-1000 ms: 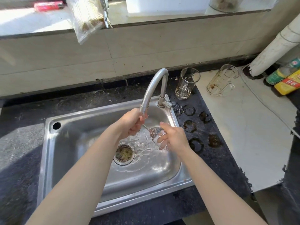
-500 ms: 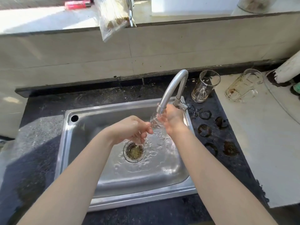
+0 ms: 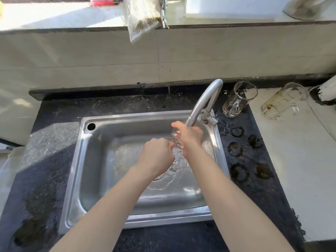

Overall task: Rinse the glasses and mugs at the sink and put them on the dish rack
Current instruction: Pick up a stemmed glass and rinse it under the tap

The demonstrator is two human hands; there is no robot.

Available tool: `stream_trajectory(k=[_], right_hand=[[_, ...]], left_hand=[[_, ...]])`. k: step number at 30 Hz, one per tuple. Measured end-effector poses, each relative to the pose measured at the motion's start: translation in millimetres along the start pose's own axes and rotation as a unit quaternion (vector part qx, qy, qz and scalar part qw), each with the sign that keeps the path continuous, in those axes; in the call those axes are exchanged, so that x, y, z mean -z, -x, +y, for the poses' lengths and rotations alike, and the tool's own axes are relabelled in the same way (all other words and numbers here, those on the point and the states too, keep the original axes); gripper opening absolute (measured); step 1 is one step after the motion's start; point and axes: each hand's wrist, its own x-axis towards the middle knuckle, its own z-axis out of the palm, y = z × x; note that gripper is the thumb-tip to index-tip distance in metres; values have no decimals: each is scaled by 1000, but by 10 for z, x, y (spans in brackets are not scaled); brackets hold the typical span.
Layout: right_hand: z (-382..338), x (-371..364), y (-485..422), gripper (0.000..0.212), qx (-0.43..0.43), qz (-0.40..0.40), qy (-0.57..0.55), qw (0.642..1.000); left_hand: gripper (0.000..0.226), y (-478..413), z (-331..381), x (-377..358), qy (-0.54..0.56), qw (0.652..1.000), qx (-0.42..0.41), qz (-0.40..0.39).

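The dark stone bench (image 3: 54, 142) fills the lower and middle frame. A pale surface adjoins it at the right. The steel sink (image 3: 91, 160) is set into the centre of the bench, and running water spreads across its floor. The curved faucet (image 3: 205, 99) rises from the upper right corner of the sink, and its spout points down and to the left.

Both forearms enter from the bottom edge and converge below the spout. The right hand (image 3: 191, 135) is directly under the spout, with its fingers wrapped round the body of a small clear glass (image 3: 176, 140). The left hand (image 3: 156, 157) lies just below and left of the glass. Its fingers are curled tight and their tips meet the lower left end of the glass, which it appears to pinch. The knuckles hide the exact contact.

The glass sits between the two hands, above the sink floor and in the stream. A round end faces down and left toward the left hand, so the long axis probably runs from lower left to upper right. Blur prevents a firm reading.

Two items wait at the upper right. An upright mug (image 3: 238, 99) stands beside the faucet base, and a tilted mug (image 3: 281, 103) stands farther right. Both are nearer to the right hand. Dark ring stains (image 3: 235, 149) mark the bench below them.

The dish rack is not in view. Rinsing is judged to be in progress.
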Motion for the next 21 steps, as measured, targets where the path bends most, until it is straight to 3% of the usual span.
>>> stream_trajectory(k=[1, 3, 4, 7, 9, 10, 12, 15, 17, 18, 20, 21], right_hand=[[-18, 26, -14, 21, -30, -27, -24, 999], [-58, 78, -2, 13, -73, -102, -118, 985], [-80, 108, 34, 12, -82, -139, -177, 971], [-112, 148, 144, 17, -65, -220, -317, 920], [-104, 133, 187, 16, -56, -234, -344, 908], [-94, 115, 186, 14, -58, -214, -329, 918], [-50, 86, 126, 17, -54, -134, -226, 963], [52, 120, 17, 20, -14, -67, 13, 998], [66, 248, -33, 28, 0, -76, 167, 983], [67, 329, -63, 33, 8, -80, 247, 966], [67, 487, -138, 44, 34, -73, 374, 924], [52, 550, -165, 45, 53, -63, 410, 908]], left_hand=[[39, -10, -16, 27, 11, 1000, 9, -15], [38, -27, -43, 101, 170, 981, 63, -73], [36, -23, -39, 141, 292, 944, 99, -116], [29, -39, -40, 213, 567, 772, 177, -226], [29, -55, -70, 199, 651, 679, 216, -260], [29, -49, -73, 176, 665, 658, 231, -267], [30, -49, -44, 101, 654, 673, 240, -249], [35, -67, 12, -32, 508, 815, 224, -162], [38, -117, -35, -117, 314, 924, 180, -122], [38, -139, -52, -122, 235, 950, 161, -125], [34, -175, -61, -139, 227, 946, 176, -149], [32, -188, -57, -152, 295, 918, 209, -164]])
